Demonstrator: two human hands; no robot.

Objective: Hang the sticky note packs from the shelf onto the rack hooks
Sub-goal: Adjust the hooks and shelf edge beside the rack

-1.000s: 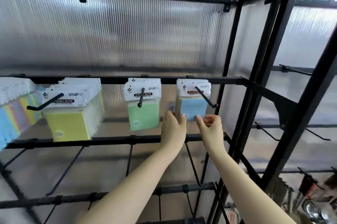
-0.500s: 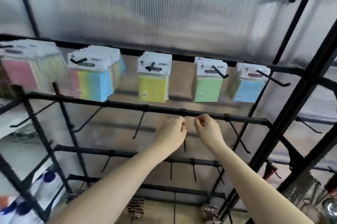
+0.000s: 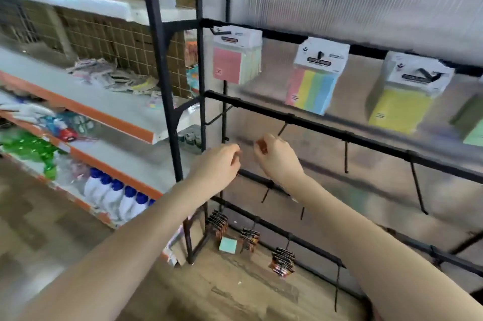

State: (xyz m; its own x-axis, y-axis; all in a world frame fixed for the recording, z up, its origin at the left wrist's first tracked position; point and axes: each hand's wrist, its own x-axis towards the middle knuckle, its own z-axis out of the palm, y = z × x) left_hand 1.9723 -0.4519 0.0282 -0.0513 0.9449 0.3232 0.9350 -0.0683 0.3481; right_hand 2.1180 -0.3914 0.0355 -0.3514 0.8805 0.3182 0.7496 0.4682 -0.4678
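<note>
Three sticky note packs (image 3: 313, 77) hanging on the black rack (image 3: 339, 135) top bar at two o'clock, loose packs on the grey shelf (image 3: 86, 96) at ten o'clock, left hand (image 3: 218, 164) and right hand (image 3: 278, 157) centre, each grip loosely curled, holding nothing visible.

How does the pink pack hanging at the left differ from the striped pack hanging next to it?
The pink pack shows one plain pink face; the striped pack shows pink, yellow, green and blue bands. The pink pack hangs leftmost on the top bar, beside the black upright; the striped pack hangs one hook further right and appears lower in this view. Both have a white header card with a dark label, and both hang from black hooks.
</note>
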